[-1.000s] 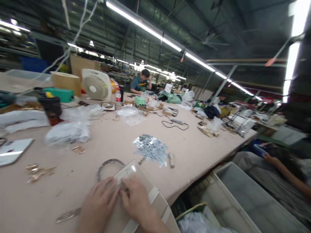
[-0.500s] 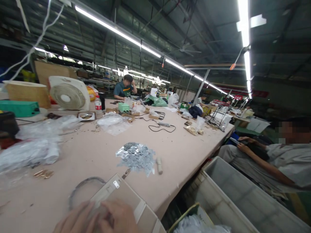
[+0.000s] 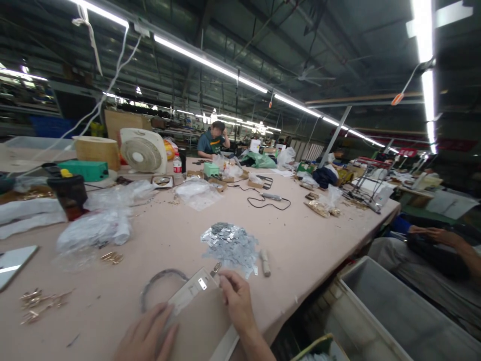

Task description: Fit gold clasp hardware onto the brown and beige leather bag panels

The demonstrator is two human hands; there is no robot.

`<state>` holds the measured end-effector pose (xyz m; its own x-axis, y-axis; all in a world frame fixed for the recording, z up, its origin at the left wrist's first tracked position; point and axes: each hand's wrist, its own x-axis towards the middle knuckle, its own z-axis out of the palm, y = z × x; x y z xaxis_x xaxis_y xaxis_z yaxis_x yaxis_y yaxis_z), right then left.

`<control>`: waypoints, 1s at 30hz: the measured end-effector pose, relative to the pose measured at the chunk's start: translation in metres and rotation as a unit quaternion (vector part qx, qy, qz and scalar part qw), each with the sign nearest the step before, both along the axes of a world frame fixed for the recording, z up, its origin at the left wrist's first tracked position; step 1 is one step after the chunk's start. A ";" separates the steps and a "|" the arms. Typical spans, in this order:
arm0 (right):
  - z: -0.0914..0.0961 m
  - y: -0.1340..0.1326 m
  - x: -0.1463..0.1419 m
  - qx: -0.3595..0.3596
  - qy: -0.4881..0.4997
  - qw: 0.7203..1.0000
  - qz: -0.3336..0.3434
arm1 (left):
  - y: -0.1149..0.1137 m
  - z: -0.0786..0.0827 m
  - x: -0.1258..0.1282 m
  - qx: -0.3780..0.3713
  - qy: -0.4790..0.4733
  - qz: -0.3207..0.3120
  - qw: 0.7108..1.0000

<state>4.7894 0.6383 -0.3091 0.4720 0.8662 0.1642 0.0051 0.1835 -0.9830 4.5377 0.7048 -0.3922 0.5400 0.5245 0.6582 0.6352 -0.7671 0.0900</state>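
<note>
A beige bag panel [image 3: 201, 321] with pale strips lies at the near edge of the pink table [image 3: 293, 235]. My left hand [image 3: 146, 338] rests flat on its near left part, fingers spread. My right hand [image 3: 235, 301] has reached past the panel's far corner, fingers curled in a pinch beside a pile of small grey metal pieces [image 3: 230, 243]. What the fingertips pinch is too small to make out. A small metal clasp [image 3: 216, 269] lies just left of those fingertips. A thin grey strap loop [image 3: 160, 281] curves beyond the panel.
A small cylinder [image 3: 265, 262] lies right of the pile. Gold hardware [image 3: 41, 301], plastic bags [image 3: 93, 228], a dark cup [image 3: 69, 195] and a white fan [image 3: 143, 150] stand left. A grey bin [image 3: 391, 311] is below right. One person sits far back, another at right [image 3: 443, 245].
The view swung right, then back left. My right hand left the panel and reached forward to the grey pile; my left hand stayed on the panel.
</note>
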 end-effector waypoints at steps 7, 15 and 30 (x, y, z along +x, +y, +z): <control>-0.012 0.006 -0.003 -0.052 -0.099 0.993 0.034 | -0.019 0.025 -0.001 -0.069 -0.071 0.053 0.994; -0.044 0.006 -0.023 -0.042 -0.349 0.934 0.061 | -0.056 0.070 -0.009 -0.269 -0.104 0.110 0.951; -0.051 -0.007 -0.019 -0.075 -0.414 0.905 0.061 | -0.070 0.076 -0.021 -0.271 -0.143 0.070 0.949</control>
<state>4.7701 0.6317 -0.3598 0.1409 0.9455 0.2934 0.7395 0.0965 -0.6662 4.5164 0.6349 -0.3164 0.2803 0.8817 0.3795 0.6181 -0.4682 0.6314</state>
